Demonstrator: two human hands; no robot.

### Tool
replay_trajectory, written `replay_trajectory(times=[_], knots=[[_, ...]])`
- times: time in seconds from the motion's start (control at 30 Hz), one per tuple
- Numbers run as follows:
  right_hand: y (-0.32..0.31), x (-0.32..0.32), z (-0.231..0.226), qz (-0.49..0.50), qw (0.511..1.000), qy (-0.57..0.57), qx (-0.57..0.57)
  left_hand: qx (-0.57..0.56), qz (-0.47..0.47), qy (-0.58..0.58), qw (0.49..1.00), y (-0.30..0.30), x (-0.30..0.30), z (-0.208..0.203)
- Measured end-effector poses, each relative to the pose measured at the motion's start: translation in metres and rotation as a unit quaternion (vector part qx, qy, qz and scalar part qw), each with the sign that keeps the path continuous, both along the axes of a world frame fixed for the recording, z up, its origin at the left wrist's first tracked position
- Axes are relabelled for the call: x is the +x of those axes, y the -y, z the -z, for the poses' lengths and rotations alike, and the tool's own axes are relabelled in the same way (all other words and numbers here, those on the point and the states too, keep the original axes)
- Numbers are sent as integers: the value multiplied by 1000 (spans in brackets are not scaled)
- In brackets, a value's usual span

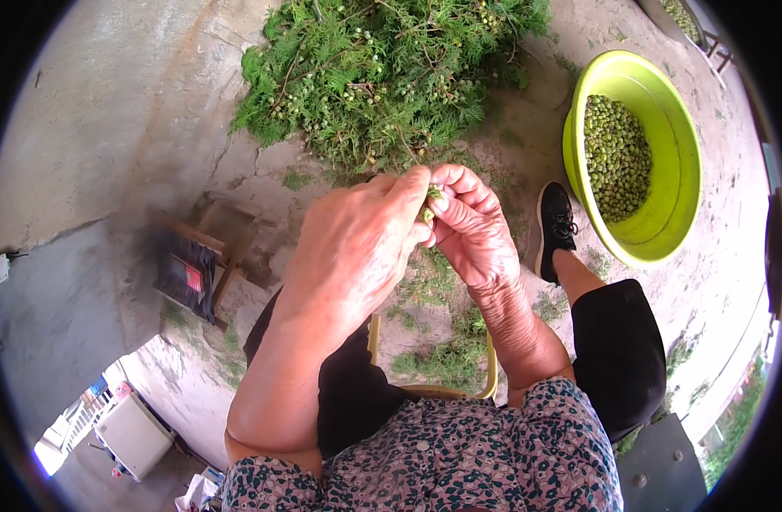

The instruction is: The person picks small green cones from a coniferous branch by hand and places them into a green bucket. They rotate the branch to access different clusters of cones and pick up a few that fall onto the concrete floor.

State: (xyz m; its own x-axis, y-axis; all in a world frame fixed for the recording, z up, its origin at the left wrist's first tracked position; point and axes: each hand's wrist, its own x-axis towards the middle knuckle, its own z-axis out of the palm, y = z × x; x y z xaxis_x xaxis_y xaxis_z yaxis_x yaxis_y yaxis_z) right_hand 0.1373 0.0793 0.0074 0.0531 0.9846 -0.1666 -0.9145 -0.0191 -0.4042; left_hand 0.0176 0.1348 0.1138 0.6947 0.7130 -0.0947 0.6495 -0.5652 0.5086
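Note:
My left hand (357,230) and my right hand (478,224) meet in front of me, fingertips almost touching. Between them is a small green conifer sprig (428,205) with cones, pinched by both hands. My left fingers are bent round it and partly hidden by the back of the hand. The right thumb and forefinger press on its other side. Just beyond the hands lies a big heap of green conifer branches (365,94) with pale green cones among the leaves.
To the right, a lime-green basin (677,205) holds many green cones (617,158). My black shoe (555,230) stands beside it. A yellow rim (492,367) shows between my legs, with green scraps around. A wooden stool (229,256) with dark cloth is at left.

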Motion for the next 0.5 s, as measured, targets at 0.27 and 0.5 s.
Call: replay_trajectory(times=[0.27,0.5], knots=[[10,4,-17,24,998,33,38,-139,-51,181,972,4,7,0],[9,24,-10,131,974,184,-29,-133,-22,200,971,4,3,-4]])
